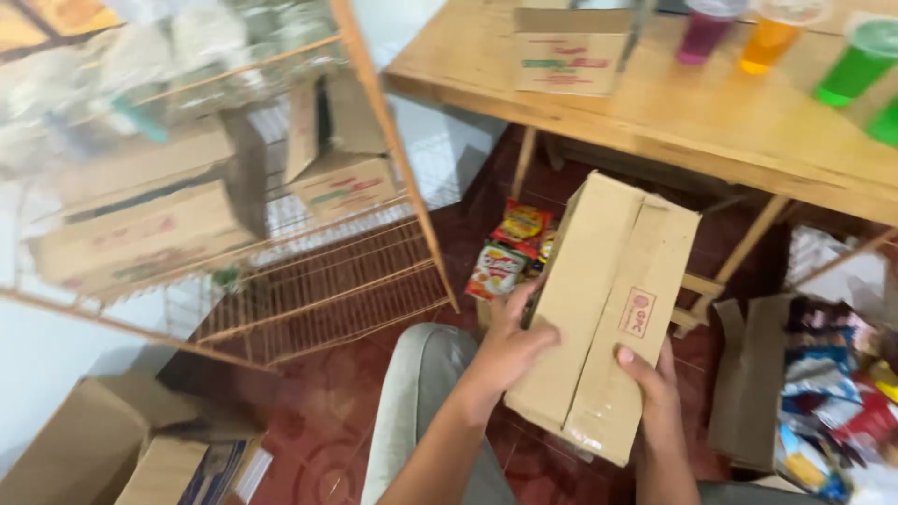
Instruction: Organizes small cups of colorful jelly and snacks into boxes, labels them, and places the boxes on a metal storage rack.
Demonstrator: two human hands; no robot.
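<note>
I see the left hand (510, 351) and right hand (650, 383) gripping the box (608, 309), flaps closed, lifted above the floor (318, 421); snack packets (510, 252) remain behind.

The brown cardboard box (603, 304) is closed, its top flaps meeting in a middle seam, with a small red stamp on one flap. It is tilted, lifted above the red floor.

Wooden table (655, 112) and wire rack (318, 281) over red tiled floor (318, 440).
</note>
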